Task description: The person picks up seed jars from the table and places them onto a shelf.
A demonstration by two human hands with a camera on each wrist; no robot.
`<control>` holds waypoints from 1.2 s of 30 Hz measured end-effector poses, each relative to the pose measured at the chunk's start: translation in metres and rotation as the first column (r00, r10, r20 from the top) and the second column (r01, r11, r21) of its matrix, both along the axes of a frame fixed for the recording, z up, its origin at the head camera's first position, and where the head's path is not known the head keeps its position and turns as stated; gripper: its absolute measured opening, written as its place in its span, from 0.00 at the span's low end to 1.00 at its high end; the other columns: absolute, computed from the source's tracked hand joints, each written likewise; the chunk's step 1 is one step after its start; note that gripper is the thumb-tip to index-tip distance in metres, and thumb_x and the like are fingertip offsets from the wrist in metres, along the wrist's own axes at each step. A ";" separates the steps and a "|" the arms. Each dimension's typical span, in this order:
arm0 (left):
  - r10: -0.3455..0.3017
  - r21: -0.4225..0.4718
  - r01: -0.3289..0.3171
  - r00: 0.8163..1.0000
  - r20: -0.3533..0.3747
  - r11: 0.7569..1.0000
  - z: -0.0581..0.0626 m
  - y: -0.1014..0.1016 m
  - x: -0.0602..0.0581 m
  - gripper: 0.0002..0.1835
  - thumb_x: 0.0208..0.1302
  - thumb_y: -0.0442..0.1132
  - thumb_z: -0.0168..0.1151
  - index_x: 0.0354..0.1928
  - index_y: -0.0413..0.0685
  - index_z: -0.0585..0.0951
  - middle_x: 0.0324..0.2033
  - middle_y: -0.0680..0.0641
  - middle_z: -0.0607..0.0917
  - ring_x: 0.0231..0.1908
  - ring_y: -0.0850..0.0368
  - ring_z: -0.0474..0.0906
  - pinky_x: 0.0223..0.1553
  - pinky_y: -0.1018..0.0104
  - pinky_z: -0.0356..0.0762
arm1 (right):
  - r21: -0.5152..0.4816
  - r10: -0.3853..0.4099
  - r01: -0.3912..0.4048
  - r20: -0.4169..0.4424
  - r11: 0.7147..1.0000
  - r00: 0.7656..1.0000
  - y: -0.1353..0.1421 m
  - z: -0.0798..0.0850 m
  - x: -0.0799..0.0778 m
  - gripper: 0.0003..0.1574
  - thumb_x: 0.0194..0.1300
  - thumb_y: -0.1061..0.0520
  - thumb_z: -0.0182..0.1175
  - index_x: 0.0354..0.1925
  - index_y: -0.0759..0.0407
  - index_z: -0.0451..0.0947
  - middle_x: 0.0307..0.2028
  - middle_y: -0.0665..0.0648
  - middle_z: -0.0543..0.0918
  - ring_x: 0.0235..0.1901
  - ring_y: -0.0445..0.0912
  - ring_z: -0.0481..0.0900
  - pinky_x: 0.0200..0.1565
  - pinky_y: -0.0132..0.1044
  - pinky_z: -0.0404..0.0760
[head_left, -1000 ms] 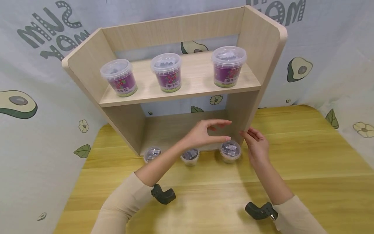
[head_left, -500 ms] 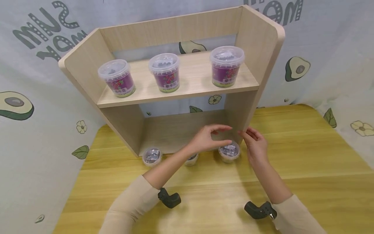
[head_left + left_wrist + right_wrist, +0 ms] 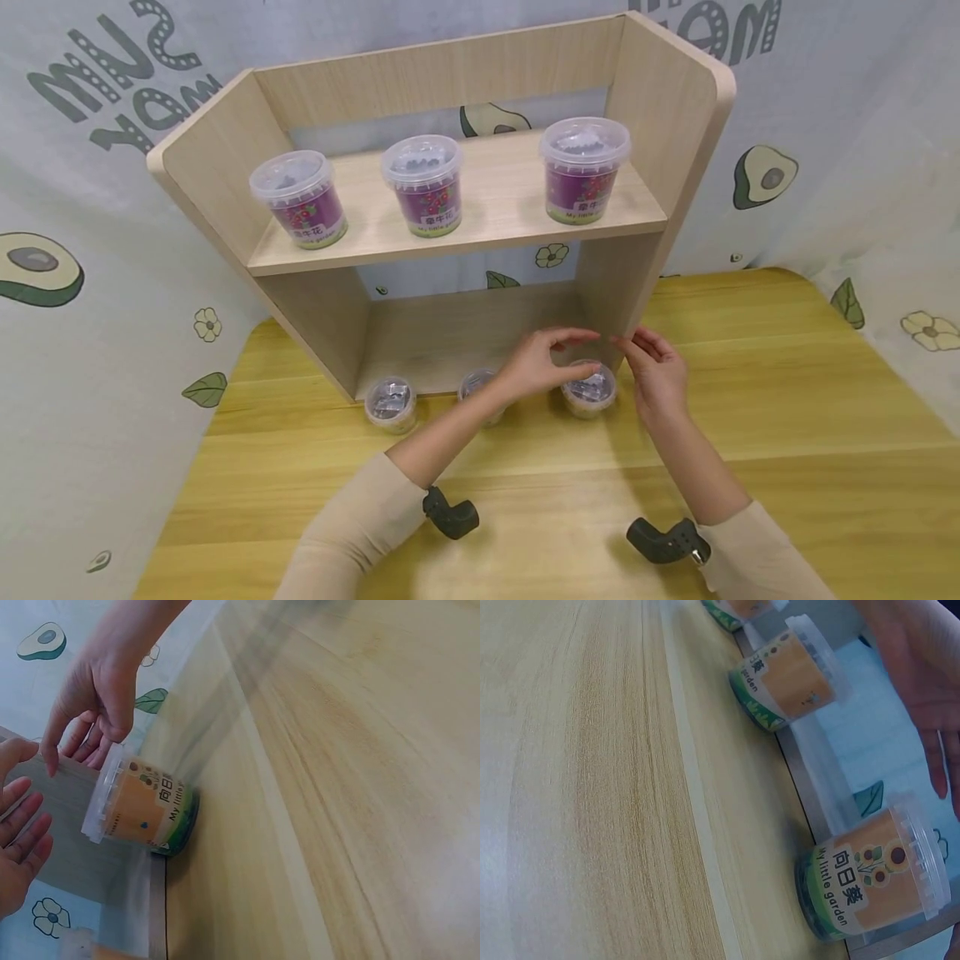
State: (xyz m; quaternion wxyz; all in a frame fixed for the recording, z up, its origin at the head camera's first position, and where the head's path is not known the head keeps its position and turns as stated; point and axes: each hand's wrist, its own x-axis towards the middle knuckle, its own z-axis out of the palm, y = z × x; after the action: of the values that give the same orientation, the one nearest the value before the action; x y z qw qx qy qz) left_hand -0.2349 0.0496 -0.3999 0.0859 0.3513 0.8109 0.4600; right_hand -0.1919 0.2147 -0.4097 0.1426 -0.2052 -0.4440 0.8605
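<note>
Three lidded clear cups with orange sunflower labels stand on the table along the shelf's front edge: a left cup, a middle cup partly covered by the left forearm, and a right cup. Over the right cup my left hand reaches with thumb and fingers spread apart, holding nothing. Beside that cup my right hand pinches the front edge of the wooden shelf's right side panel, thumb on the inner side and other fingers outside. The left wrist view shows the right hand just above the cup.
On the upper board stand three purple-labelled lidded cups: a left one, a middle one and a right one. The wooden table runs up to a patterned cloth behind the shelf.
My left hand has moved right and slightly down, so its thumb now overlaps the right cup's lid. The right hand keeps its place at the panel. The head view has shifted slightly.
</note>
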 end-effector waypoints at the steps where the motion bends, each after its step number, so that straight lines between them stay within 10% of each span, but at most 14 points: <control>1: 0.005 -0.007 -0.005 1.000 -0.007 1.000 -0.001 0.000 0.000 0.24 0.55 0.45 0.67 0.55 0.50 0.77 0.53 0.52 0.80 0.52 0.56 0.74 0.52 0.69 0.73 | 0.009 -0.002 0.002 0.001 1.000 1.000 0.000 0.000 0.000 0.14 0.51 0.75 0.62 0.25 0.56 0.80 0.27 0.49 0.81 0.33 0.38 0.79 0.40 0.24 0.78; 18: 0.030 -0.130 -0.041 0.996 -0.086 0.991 -0.025 0.012 0.001 0.31 0.47 0.51 0.72 0.56 0.52 0.78 0.51 0.52 0.81 0.52 0.62 0.74 0.50 0.77 0.70 | -0.016 -0.016 0.016 0.013 1.000 1.000 -0.001 0.000 0.002 0.14 0.51 0.75 0.63 0.27 0.57 0.79 0.29 0.50 0.81 0.35 0.39 0.78 0.40 0.24 0.78; 36: -0.101 -0.272 0.052 0.981 -0.169 0.961 -0.026 0.015 0.006 0.41 0.41 0.52 0.75 0.61 0.52 0.73 0.56 0.51 0.77 0.57 0.61 0.70 0.57 0.74 0.64 | 0.022 -0.027 0.027 0.012 0.999 1.000 -0.002 0.001 -0.001 0.15 0.51 0.75 0.62 0.27 0.55 0.80 0.28 0.49 0.81 0.34 0.39 0.78 0.39 0.24 0.78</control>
State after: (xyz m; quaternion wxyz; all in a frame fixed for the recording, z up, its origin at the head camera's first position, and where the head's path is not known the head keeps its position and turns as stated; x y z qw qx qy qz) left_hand -0.2292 0.0641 -0.4257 0.0761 0.4080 0.8555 0.3095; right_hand -0.1927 0.2125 -0.4091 0.1539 -0.2147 -0.4513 0.8524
